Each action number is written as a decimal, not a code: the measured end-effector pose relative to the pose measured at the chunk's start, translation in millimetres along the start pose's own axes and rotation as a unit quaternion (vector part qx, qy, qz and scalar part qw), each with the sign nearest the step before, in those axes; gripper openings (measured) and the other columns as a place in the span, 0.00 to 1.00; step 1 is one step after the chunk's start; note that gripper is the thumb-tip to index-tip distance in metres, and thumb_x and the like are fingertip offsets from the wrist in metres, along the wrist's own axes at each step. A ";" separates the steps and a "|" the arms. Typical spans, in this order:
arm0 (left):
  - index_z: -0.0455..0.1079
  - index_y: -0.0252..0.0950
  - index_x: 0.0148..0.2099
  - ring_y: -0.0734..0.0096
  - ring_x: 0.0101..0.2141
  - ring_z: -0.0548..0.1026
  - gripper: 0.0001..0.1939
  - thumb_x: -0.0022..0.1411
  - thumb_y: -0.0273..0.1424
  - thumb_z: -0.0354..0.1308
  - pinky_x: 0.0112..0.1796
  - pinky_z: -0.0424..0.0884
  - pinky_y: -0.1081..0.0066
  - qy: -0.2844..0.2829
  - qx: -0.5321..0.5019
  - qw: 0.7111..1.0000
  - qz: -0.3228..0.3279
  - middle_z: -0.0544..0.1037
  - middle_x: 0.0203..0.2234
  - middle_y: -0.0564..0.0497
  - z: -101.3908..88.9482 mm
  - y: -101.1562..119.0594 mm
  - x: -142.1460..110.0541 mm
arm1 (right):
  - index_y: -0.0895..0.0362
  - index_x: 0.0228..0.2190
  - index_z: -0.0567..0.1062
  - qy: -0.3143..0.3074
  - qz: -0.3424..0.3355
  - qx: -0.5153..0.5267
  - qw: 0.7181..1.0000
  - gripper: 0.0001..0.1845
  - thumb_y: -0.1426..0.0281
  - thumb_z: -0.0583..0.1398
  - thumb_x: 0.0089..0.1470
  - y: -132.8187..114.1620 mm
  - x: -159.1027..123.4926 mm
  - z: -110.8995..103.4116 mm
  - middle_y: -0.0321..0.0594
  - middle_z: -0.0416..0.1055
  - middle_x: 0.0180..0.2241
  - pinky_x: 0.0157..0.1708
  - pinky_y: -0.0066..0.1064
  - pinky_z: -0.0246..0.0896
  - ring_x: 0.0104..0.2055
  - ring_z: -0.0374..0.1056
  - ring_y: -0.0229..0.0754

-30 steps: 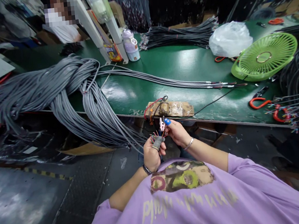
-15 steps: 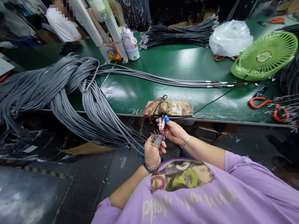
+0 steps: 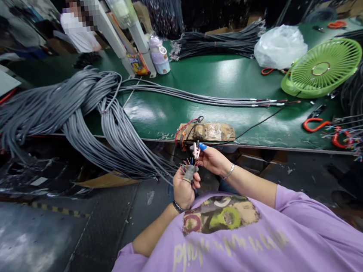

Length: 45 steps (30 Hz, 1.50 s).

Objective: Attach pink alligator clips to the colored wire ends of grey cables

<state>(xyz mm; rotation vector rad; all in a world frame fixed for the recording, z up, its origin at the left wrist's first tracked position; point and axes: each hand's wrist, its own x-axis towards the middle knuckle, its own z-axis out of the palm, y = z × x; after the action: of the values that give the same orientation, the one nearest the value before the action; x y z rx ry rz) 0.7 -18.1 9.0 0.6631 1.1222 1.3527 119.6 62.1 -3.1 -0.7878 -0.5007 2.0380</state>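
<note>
In my left hand (image 3: pixel 183 191) is the end of a grey cable (image 3: pixel 189 172), held in closed fingers with thin coloured wires (image 3: pixel 189 163) fanning out of it. My right hand (image 3: pixel 214 161) is just to the right, its fingertips pinched at a small pale pink, clip-like piece (image 3: pixel 196 151) above the wires. A blue cover (image 3: pixel 203 146) is on one of its digits. Whether a wire also sits in that pinch is too small to tell. Both hands are in front of the bench edge, below a worn wooden block (image 3: pixel 215 131) with red and black leads.
A large bundle of grey cables (image 3: pixel 77 99) hangs over the left edge of the green bench (image 3: pixel 226 71). Several grey cables (image 3: pixel 197 98) lie across it. At right are a green fan (image 3: pixel 320 68), a plastic bag (image 3: pixel 280 46) and orange-handled tools (image 3: pixel 316 125). A person (image 3: pixel 79 30) is behind.
My left hand and the cable end have shifted slightly left, with the wires now more spread. The pink piece has turned a little and looks paler. The view has moved slightly.
</note>
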 end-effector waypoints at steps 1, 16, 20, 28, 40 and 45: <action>0.67 0.34 0.32 0.82 0.11 0.63 0.18 0.51 0.44 0.64 0.12 0.54 0.80 0.000 -0.002 1.000 0.001 0.72 0.15 0.56 0.2 -0.3 0.6 | 0.59 0.34 0.76 0.001 -0.005 -0.008 1.000 0.16 0.58 0.60 0.55 1.2 0.1 -0.6 0.36 0.71 0.25 0.25 0.25 0.62 0.24 0.64 0.33; 0.65 0.35 0.31 0.82 0.11 0.64 0.17 0.50 0.43 0.64 0.12 0.51 0.80 0.016 -0.009 1.000 -0.017 0.72 0.15 0.57 0.9 -5.4 8.5 | 0.58 0.28 0.75 0.036 -0.012 0.022 0.999 0.22 0.51 0.60 0.52 7.6 10.3 3.4 0.38 0.74 0.26 0.25 0.26 0.63 0.24 0.66 0.34; 0.65 0.34 0.30 0.82 0.11 0.64 0.17 0.51 0.42 0.63 0.12 0.51 0.80 0.006 0.009 1.000 -0.016 0.72 0.15 0.57 -0.2 -8.2 10.1 | 0.58 0.29 0.74 0.034 -0.018 0.028 0.999 0.22 0.51 0.59 0.54 9.0 9.0 4.5 0.37 0.74 0.26 0.25 0.25 0.64 0.25 0.66 0.34; 0.65 0.35 0.30 0.83 0.11 0.63 0.18 0.51 0.44 0.63 0.12 0.51 0.81 0.003 0.020 1.000 -0.011 0.72 0.15 0.57 -6.4 -6.8 6.2 | 0.59 0.30 0.74 -0.057 0.039 -0.076 0.995 0.26 0.48 0.62 0.46 6.9 -14.7 -6.5 0.39 0.73 0.28 0.27 0.27 0.65 0.27 0.67 0.35; 0.66 0.35 0.30 0.79 0.13 0.67 0.16 0.53 0.42 0.63 0.14 0.55 0.79 -0.097 0.104 0.989 -0.042 0.73 0.16 0.55 -20.1 -17.5 2.7 | 0.59 0.25 0.75 -0.024 -0.118 -0.306 0.944 0.17 0.58 0.68 0.42 13.3 -36.6 -1.3 0.34 0.70 0.22 0.24 0.25 0.56 0.23 0.60 0.32; 0.66 0.35 0.30 0.80 0.12 0.66 0.17 0.52 0.43 0.63 0.13 0.54 0.80 -0.062 0.068 0.995 -0.034 0.73 0.16 0.56 -18.5 -15.4 1.0 | 0.59 0.25 0.75 -0.011 -0.102 -0.296 0.950 0.17 0.58 0.68 0.40 13.6 -37.8 -4.4 0.33 0.69 0.21 0.23 0.25 0.57 0.22 0.60 0.32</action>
<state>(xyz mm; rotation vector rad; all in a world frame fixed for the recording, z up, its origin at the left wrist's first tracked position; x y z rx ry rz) -9.8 -23.7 -12.0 0.7897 1.1323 1.1682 130.6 23.3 -1.5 -1.0111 -1.1885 1.7133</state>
